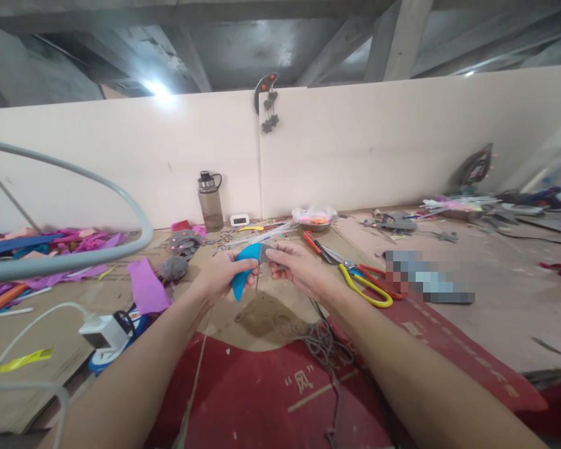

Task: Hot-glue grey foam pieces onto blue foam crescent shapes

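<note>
Over the middle of the table, my left hand (219, 271) is closed on a blue crescent-shaped piece (247, 254), its pointed end hanging down. The crescent's other end is grey, apparently covered in yarn. My right hand (299, 265) pinches that grey end, with the fingertips partly hiding it. A grey strand drops from between the hands. Below and to the right lies a loose tangle of grey yarn (325, 343). Scissors with yellow handles (367, 290) rest right of my right hand, beside a tool with red handles (378, 274).
Coloured scraps (79, 246), a purple piece (147, 287) and a white plug (103, 333) lie left. A bottle (210, 202) stands near the white partition (346, 149), where a grey moon ornament (264, 93) hangs. A bowl (315, 221) sits behind my hands. A grey hose (131, 206) curves in.
</note>
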### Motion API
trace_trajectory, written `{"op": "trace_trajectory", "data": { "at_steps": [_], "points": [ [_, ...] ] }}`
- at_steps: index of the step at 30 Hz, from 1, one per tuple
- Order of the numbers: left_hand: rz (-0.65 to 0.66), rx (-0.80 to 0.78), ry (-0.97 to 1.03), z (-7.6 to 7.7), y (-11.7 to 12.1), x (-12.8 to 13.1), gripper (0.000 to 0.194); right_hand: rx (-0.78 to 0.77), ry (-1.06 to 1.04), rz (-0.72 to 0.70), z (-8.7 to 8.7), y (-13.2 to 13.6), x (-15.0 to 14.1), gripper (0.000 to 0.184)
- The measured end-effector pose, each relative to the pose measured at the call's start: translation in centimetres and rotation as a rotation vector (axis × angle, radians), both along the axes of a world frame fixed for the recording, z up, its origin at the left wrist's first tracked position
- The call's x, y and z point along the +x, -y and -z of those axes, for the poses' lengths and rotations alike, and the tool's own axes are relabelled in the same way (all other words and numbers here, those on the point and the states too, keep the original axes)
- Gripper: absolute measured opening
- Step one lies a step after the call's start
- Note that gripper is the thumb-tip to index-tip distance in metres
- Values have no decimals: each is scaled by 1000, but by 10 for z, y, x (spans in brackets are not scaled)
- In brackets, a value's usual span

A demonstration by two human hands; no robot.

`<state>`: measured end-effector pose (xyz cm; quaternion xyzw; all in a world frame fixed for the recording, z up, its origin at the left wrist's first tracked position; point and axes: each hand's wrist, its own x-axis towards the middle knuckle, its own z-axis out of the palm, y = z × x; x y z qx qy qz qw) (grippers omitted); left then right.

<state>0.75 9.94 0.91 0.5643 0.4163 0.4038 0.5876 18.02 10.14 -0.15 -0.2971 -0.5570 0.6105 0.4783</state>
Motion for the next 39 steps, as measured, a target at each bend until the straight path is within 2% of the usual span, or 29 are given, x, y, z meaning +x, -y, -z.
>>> {"op": "trace_trajectory", "data": {
  "at_steps": [4, 7, 11, 14, 18, 23, 25, 31, 35, 39],
  "points": [
    [6, 76, -91, 0, 3, 1, 13, 95, 150, 86, 3, -1, -4, 12],
    [29, 86, -103, 2, 4, 1, 14, 116, 159, 102, 8, -4, -7, 7],
    [37, 23, -21, 5, 0, 0, 17, 65, 44, 6, 10, -5, -8, 9],
    [14, -11, -1, 7, -5, -3, 22, -26, -67, -59, 8, -3, -6, 19],
    [-25, 28, -62, 10, -6, -4, 24, -42, -79, -22, 4, -2, -3, 33],
    [22, 109, -171, 10, 0, 1, 23, 131, 103, 135, 4, -4, -2, 25],
    [26, 100, -172, 9, 1, 1, 23, 156, 123, 138, 4, -4, -2, 26],
    [-66, 82, -81, 14, -8, -2, 24, -6, -41, 41, 5, -6, -3, 34],
    [-78, 101, -59, 15, -9, -3, 22, 89, 88, 99, 4, -5, -5, 24],
    [-50, 147, -171, 12, -4, 0, 23, 245, 330, 268, 6, -5, -11, 7]
  ]
}}
